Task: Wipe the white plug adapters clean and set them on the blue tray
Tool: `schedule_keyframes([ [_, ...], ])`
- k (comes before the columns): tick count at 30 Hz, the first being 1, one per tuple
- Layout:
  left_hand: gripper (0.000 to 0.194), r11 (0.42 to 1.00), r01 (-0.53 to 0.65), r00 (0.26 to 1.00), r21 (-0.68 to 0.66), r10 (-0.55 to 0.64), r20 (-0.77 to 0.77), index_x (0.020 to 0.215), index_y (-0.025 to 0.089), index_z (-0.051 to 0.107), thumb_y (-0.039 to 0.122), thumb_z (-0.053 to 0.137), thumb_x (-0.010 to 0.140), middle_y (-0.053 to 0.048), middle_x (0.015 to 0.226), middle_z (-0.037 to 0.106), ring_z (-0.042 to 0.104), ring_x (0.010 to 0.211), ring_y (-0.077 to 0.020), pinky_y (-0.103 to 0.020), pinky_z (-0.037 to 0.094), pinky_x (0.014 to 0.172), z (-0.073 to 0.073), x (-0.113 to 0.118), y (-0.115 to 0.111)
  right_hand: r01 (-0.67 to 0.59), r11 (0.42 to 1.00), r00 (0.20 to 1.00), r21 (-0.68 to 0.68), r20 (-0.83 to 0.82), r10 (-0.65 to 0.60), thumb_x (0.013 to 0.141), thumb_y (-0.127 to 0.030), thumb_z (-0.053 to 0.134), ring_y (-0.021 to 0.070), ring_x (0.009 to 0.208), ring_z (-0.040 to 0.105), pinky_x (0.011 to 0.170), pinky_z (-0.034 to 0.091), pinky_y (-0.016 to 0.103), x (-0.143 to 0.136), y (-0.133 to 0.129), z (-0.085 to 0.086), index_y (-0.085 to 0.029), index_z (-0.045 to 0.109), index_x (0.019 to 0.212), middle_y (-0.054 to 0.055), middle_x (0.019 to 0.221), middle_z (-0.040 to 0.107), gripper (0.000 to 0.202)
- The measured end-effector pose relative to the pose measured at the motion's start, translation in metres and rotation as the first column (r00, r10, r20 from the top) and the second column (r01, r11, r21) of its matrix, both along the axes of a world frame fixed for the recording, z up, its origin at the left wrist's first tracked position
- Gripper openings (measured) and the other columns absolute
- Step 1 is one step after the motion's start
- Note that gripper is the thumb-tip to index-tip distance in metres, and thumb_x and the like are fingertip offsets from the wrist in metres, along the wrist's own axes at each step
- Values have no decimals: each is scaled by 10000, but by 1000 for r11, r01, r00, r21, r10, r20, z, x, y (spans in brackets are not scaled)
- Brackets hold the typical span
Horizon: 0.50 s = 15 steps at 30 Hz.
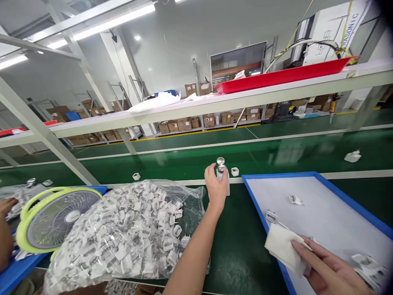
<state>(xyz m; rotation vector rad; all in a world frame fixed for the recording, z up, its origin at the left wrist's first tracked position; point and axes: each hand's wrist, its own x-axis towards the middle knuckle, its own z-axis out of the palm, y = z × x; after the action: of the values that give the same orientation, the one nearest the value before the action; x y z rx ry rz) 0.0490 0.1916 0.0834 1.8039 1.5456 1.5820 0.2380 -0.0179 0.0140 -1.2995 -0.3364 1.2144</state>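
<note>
My left hand (215, 188) is wrapped round a small dispenser bottle (221, 168) with a shiny metal top, whose round lid stands raised. The bottle is upright on the green bench, its body partly hidden by the fingers. My right hand (327, 264) pinches a folded white cloth (283, 246) over the left edge of a white tray (282, 175) with a blue rim. On the tray lie a white plastic plug piece (296, 199) with pins, another white piece (271, 216) close to the cloth, and more white pieces (368, 266) beside my right hand.
A big clear bag (129, 229) full of white plastic parts lies left of my left arm. Beyond it are a yellow-green fan (55, 219) and another person's arm (5, 233). Small white parts (235, 171) sit behind. A shelf holding a red tray (285, 76) spans above the bench.
</note>
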Motion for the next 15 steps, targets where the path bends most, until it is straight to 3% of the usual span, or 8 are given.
schedule_keyframes([
  [2,262,1000,-8,1000,16,8,-11,1168,173,650,264,669,923,-125,1184,687,628,1143,-266,-411,499,996,3,3,13,-110,992,955,68,283,86,729,-604,838,340,1068,736,769,675,362,-9,23,33,-175,726,1123,123,1178,758,593],
  [3,217,1000,-11,1000,21,12,-22,1117,169,670,262,681,921,-111,1136,703,640,1112,-259,-421,503,992,3,4,18,-220,969,863,114,486,138,842,-655,705,323,1017,748,758,666,370,-13,40,49,-145,714,1159,139,1154,758,601],
  [6,184,999,-27,998,23,28,-58,1039,158,684,316,688,945,-71,1073,710,666,1044,-239,-457,533,956,3,3,22,-265,946,738,188,670,74,947,-572,608,260,894,742,740,629,361,-17,103,85,-130,692,1203,118,1018,764,518],
  [11,219,1000,-13,994,27,16,-109,1057,160,690,361,664,975,-60,1083,714,686,1006,-221,-452,566,921,-1,1,18,-478,858,359,186,933,-2,997,-438,632,190,916,680,842,576,387,-20,202,110,-158,684,1093,41,1040,696,300],
  [15,195,1000,-8,993,20,11,-113,1040,158,693,337,678,966,-52,1049,719,686,1010,-222,-451,560,925,-2,1,16,-642,763,81,70,996,-23,1008,-397,626,194,970,674,876,573,407,-34,236,117,-168,665,1149,60,1115,682,272],
])
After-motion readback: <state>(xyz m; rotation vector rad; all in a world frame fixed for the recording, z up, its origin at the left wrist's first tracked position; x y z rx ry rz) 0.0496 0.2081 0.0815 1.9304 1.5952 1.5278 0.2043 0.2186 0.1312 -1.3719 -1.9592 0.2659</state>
